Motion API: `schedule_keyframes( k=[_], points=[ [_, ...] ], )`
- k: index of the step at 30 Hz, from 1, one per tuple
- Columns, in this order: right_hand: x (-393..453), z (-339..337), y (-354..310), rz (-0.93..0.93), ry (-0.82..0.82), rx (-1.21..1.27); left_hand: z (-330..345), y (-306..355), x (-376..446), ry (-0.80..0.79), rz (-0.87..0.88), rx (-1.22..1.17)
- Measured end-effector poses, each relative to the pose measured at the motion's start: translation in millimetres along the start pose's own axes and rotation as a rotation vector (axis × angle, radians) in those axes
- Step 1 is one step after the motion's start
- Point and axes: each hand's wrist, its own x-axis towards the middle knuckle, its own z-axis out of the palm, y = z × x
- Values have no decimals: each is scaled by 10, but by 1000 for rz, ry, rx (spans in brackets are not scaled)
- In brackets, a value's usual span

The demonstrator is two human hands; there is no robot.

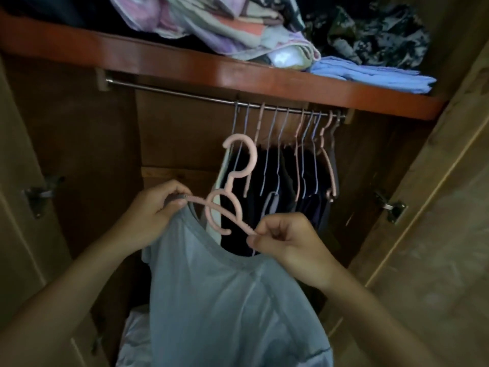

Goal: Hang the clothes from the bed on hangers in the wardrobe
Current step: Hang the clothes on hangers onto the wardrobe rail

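Note:
A light blue-grey t-shirt [225, 300] hangs in front of me, inside the open wardrobe. A pink hanger [232, 200] sits in its neck opening, hook pointing up below the metal rail [185, 94]. My left hand [153, 215] pinches the shirt's collar together with the hanger's left arm. My right hand [285, 245] pinches the hanger's right arm at the collar. The hanger's hook is not on the rail.
Several dark garments on pink and grey hangers [291, 165] fill the rail's right half; its left half is bare. A red-brown shelf [185, 62] above holds folded clothes and blue cloth [370, 74]. Wardrobe doors [436, 207] stand open on both sides. White fabric [135, 340] lies below.

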Motion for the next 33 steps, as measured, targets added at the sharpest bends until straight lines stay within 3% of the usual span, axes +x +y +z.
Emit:
schedule_keyframes(
  k=[9, 14, 24, 33],
  points=[
    [973, 825, -16, 53, 146, 67, -398, -501, 476, 187, -115, 75],
    [1598, 1046, -13, 83, 325, 75, -537, -498, 886, 232, -99, 189],
    [2834, 840, 70, 101, 620, 138, -564, -678, 1512, 273, -186, 351],
    [3406, 501, 420, 155, 697, 14, -516, -807, 1914, 292, -169, 381]
  ],
)
